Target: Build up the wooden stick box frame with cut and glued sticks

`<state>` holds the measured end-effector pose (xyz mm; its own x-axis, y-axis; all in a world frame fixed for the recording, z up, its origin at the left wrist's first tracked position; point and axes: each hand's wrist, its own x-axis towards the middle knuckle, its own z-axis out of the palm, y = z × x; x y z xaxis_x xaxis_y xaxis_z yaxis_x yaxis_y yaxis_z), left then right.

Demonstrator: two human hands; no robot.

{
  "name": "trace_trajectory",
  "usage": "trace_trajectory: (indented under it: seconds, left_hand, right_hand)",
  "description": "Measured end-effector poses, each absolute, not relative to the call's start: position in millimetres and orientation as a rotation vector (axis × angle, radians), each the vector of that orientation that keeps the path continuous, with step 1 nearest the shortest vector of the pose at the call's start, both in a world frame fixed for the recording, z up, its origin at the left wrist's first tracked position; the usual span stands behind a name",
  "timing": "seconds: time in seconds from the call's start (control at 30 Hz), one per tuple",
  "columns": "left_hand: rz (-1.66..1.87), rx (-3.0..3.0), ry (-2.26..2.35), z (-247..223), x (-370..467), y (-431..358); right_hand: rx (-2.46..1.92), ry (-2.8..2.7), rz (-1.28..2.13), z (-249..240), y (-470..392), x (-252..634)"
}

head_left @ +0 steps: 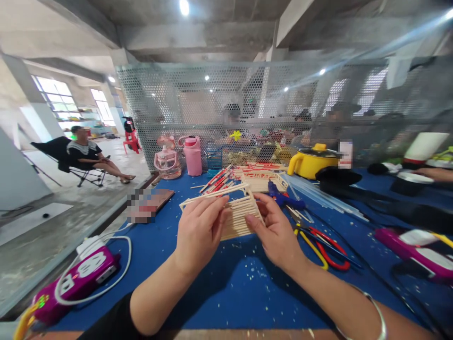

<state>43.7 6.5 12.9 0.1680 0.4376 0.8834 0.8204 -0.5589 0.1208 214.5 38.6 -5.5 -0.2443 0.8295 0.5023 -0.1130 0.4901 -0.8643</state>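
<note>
Between my two hands, a small frame of pale wooden sticks (pixel 240 215) is held tilted above the blue tabletop. Its flat side is a row of sticks laid side by side, with a raised rail of thin sticks along the top. My left hand (pixel 200 231) grips it from the left, fingers curled over the upper rail. On the right edge, my right hand (pixel 278 231) pinches it between thumb and fingers. Just behind lies another stick piece (pixel 264 183) beside a blue glue gun (pixel 286 196). My fingers hide parts of the frame.
Red-tipped sticks (pixel 219 179) lie behind the frame. Pliers with red and yellow handles (pixel 322 245) and clear glue sticks (pixel 325 196) are at right. A yellow pot (pixel 313 161), pink bottle (pixel 193 157) and purple power strip (pixel 76 283) surround the work area. A person (pixel 90 151) sits at left.
</note>
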Motion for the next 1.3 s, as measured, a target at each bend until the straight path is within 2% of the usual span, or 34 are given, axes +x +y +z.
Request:
trace_trajectory:
  seconds: [0.23, 0.6, 0.8, 1.0, 1.13, 1.3]
  left_hand:
    - [-1.141, -2.084, -1.459, 10, 47, 6]
    - [-1.322, -2.218, -1.738, 12, 53, 1]
    - [-1.357, -2.193, -1.670, 11, 53, 3]
    - [-1.456, -2.086, -1.240, 9, 45, -3]
    - [-1.713, -1.874, -1.037, 14, 34, -8]
    - [-2.605, -1.611, -1.593, 22, 30, 2]
  right_hand:
    - [-0.707, -1.620, 1.018, -7, 35, 213]
    - [-0.714, -1.568, 1.042, -4, 33, 213]
    - [-0.723, -1.595, 0.993, -5, 33, 214]
    - [-0.633, -1.466, 1.096, 2, 34, 213]
    - [-0.610, -1.327, 1.118, 5, 41, 216]
    - [-0.578, -1.190, 1.132, 7, 50, 224]
